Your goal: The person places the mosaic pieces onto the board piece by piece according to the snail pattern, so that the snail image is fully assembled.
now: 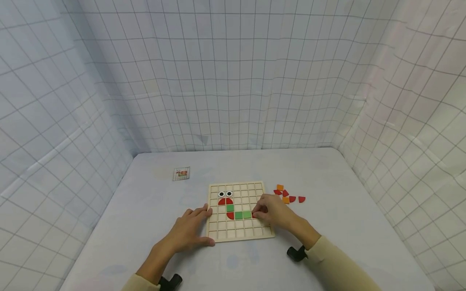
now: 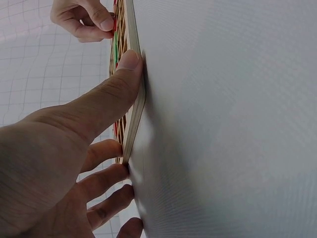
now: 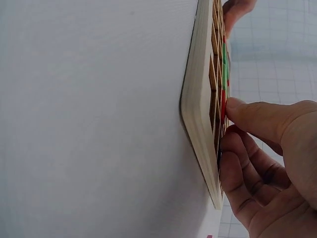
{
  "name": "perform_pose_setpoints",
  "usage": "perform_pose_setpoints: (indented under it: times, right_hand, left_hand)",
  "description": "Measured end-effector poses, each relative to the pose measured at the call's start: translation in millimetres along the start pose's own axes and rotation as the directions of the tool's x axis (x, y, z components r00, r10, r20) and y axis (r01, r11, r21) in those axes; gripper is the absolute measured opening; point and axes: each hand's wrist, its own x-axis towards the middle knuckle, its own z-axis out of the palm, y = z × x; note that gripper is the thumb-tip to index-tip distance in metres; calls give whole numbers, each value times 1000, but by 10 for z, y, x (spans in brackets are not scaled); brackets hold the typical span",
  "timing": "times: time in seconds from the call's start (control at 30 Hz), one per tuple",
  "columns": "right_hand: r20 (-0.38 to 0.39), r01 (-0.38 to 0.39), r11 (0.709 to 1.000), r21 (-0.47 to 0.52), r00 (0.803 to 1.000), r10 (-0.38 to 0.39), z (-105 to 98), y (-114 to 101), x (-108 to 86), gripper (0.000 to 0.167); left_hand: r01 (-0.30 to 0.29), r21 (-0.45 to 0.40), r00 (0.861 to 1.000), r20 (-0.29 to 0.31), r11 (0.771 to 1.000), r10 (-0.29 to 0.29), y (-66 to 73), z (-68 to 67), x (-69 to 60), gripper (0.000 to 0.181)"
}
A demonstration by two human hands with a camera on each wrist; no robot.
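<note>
While the left hand [image 1: 190, 228] lies spread against the wooden grid board [image 1: 240, 225], fingers at its left edge and thumb at its near edge, the right hand [image 1: 274, 211] pinches a red piece [image 3: 223, 106] over the board's right part, next to two green squares [image 1: 238, 215]. Its fingertips cover much of that piece, so whether it lies flat is hard to tell. Loose red and orange pieces [image 1: 285, 200] lie right of the board.

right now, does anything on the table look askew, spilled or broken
Nothing stands out as spilled or broken. The loose red and orange pieces lie scattered at angles right of the wooden board, but they just look unplaced.
</note>
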Motion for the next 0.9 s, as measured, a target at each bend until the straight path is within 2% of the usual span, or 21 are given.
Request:
perform_pose_setpoints:
  times: [0.17,0.4,0.5,0.73,0.9]
  right_hand:
    - [-14,7,1000,-18,1000,-8,-12,60,-33,4]
    - [-110,55,997,-50,992,-60,-118,184,-60,8]
    - [-159,48,995,-84,985,-61,-176,258,-52,10]
    - [-263,-55,985,-164,965,10,-333,436,-9,19]
    - [-264,-137,976,-167,960,90,-428,553,5,24]
  left_hand:
    - [4,-6,1000,6,1000,-4,-2,8,-6,109]
    - [0,0,1000,3,1000,0,2,-3,-9,109]
    - [1,2,1000,5,1000,-1,0,-7,-6,109]
    - [5,4,1000,6,1000,-5,-11,4,-3,109]
    - [5,3,1000,6,1000,-5,-11,6,-6,109]
